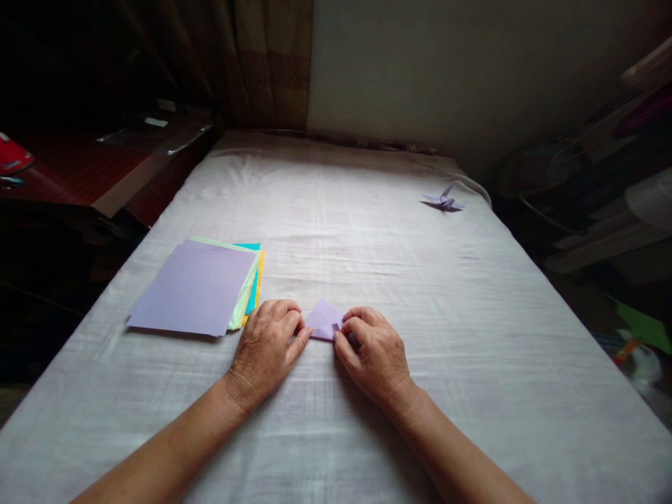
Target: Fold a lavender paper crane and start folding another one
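One folded lilac paper (323, 317) is pinched at either side by fingers (299, 345) of the left hand (267, 344) and right hand (379, 353).

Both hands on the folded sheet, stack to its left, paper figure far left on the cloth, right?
No: the head view shows the paper figure far right on the cloth, not far left. The left hand and right hand are on the folded sheet, with the stack to its left.

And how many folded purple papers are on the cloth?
2: one piece between the left hand and right hand, and one bird-like figure toward the far right of the cloth.
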{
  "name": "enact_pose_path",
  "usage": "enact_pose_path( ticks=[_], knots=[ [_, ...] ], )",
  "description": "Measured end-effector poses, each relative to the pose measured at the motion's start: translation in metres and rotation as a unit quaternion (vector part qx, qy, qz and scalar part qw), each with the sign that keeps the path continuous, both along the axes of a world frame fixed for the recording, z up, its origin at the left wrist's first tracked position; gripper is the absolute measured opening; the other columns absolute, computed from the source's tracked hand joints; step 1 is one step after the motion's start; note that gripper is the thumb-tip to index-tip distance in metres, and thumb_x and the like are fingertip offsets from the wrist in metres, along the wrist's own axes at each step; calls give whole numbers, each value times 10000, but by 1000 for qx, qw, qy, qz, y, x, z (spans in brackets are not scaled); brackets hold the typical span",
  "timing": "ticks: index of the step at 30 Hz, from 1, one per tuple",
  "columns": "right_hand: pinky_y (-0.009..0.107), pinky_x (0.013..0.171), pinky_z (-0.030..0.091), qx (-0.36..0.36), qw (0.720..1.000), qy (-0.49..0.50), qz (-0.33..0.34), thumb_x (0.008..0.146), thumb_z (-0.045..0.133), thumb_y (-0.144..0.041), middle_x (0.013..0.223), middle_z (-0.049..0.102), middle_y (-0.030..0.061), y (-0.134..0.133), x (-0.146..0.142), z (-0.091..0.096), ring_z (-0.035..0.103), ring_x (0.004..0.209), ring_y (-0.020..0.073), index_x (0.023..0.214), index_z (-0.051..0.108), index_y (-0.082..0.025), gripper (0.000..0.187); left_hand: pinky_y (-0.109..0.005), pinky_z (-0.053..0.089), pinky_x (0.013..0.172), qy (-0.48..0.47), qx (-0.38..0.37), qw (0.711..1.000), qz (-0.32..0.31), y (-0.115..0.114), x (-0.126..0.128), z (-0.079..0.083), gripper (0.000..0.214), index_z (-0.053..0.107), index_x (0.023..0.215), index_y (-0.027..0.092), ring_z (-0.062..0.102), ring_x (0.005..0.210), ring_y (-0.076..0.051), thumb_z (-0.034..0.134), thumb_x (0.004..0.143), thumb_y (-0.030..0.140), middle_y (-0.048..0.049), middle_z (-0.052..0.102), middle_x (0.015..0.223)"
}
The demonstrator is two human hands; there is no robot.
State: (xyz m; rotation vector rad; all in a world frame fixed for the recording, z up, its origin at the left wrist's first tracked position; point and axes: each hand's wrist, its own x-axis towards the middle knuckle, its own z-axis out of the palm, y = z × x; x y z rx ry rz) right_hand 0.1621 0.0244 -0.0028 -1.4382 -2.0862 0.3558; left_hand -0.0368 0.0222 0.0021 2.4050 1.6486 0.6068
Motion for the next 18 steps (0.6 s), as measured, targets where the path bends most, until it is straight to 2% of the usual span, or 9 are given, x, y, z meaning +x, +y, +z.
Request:
enact_pose_path(
  ticks=[6,8,11,18],
  knots=[
    [334,765,464,-3,1000,-2,-2,829,596,-209,883,641,51,-1,0,-1,588,816,200,724,563,-222,111,-414,435,856,3,6,1000,7,0,2,2,127,552,784,200,547,932,-247,586,897,247,-58,627,972],
    [341,774,463,-2,1000,-1,-5,824,594,-203,885,636,53,-1,-1,-1,586,823,207,799,580,-218,32,-414,435,851,-2,6,1000,7,0,3,3,128,549,782,202,546,929,-246,581,897,249,-58,628,969],
    [344,778,458,4,1000,-4,1,839,569,-181,911,635,54,-2,-1,-1,583,845,212,925,605,-215,100,-409,433,851,-10,11,1000,9,0,2,1,128,550,783,207,545,928,-239,567,899,257,-58,627,974],
    [353,769,400,-3,1000,-19,1,806,593,-141,932,635,38,-2,-3,2,560,864,207,813,650,-234,109,-416,423,870,-19,7,1000,5,-1,0,-2,106,549,812,211,533,962,-246,548,906,259,-63,617,1016]
  ],
)
